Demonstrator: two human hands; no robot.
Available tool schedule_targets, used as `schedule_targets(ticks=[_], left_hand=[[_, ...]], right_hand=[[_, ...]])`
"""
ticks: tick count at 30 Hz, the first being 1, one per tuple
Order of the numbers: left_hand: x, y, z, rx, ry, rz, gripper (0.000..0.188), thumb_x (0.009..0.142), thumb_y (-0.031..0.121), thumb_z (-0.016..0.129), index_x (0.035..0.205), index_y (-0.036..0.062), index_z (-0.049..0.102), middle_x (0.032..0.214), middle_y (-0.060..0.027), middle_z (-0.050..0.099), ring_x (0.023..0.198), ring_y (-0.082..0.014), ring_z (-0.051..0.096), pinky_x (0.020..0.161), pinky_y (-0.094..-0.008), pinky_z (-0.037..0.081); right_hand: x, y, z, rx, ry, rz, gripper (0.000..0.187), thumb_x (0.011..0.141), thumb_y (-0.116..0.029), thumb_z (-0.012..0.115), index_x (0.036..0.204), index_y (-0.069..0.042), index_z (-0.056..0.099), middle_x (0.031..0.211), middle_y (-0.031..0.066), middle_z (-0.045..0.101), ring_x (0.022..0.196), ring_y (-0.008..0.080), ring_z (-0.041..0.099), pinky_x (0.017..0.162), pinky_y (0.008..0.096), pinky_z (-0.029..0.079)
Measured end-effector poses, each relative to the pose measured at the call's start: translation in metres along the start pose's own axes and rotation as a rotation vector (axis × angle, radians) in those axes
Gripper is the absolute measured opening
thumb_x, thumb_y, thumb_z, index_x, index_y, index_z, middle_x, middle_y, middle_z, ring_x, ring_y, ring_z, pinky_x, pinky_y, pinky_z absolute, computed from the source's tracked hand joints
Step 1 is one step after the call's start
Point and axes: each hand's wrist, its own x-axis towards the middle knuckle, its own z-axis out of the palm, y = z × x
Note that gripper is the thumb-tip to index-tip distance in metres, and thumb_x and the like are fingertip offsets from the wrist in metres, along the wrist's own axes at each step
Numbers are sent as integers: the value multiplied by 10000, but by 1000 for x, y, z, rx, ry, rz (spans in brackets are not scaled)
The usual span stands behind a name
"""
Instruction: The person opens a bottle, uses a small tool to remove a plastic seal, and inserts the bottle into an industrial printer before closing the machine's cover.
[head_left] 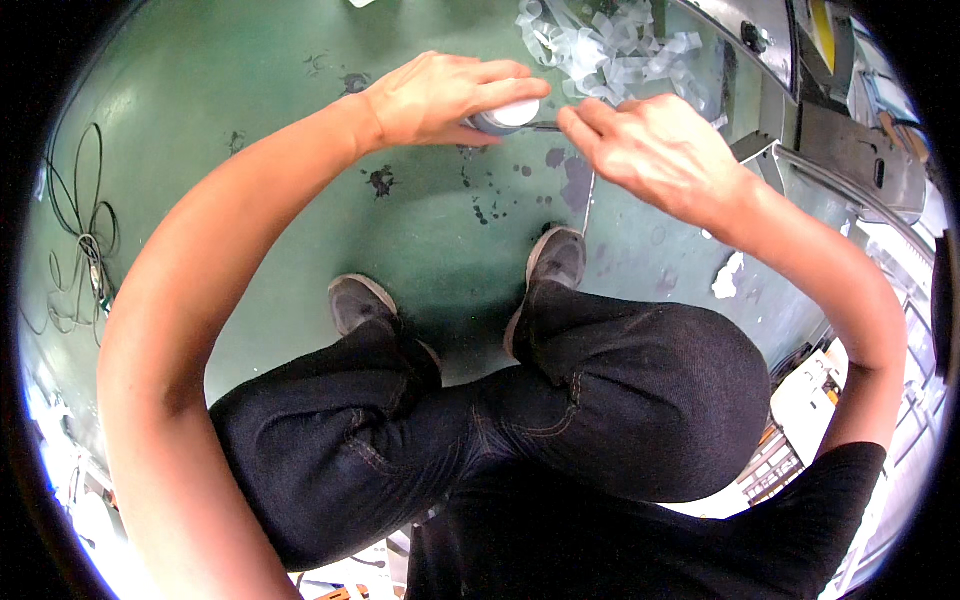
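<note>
Over the green floor, my left hand [440, 98] is closed around a small round container [508, 117] with a white top and a bluish-grey side. Its fingers lie over the top and cover part of it. To the right, my right hand [665, 150] pinches the end of a thin dark rod [543, 127]. The rod runs from the fingertips toward the container's right side. Whether it touches the container, I cannot tell. Both arms are stretched forward around my knees.
A heap of translucent plastic strips [610, 50] lies beyond my right hand. Metal equipment [850, 150] lines the right side. Looped black cable [88, 250] lies at the far left. Dark stains [380, 181] mark the floor, and a white scrap [728, 275] lies under my right forearm. My shoes [556, 258] are below the hands.
</note>
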Motion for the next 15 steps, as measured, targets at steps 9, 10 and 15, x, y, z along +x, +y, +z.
schedule_targets(ticks=[9,10,15], left_hand=[[3,-3,-2,17,-51,13,837,867,244,885,1605,221,491,1455,-44,654,1160,-351,726,918,-470,648],[3,-1,-2,-6,-85,-20,828,858,243,890,1593,213,511,1481,-56,650,1187,-358,720,939,-470,648],[6,-5,-5,19,-101,13,807,860,238,888,1579,204,523,1484,-62,646,1197,-359,713,942,-472,646]], right_hand=[[-2,16,8,54,-2,-40,157,936,-140,668,1014,-20,603,818,141,681,735,333,775,609,453,610],[-4,19,11,65,11,-41,158,933,-138,670,1013,-20,601,822,141,682,733,333,774,607,451,611],[-2,21,7,42,-24,-48,171,913,-129,687,999,-7,603,860,139,682,747,319,775,595,432,609]])
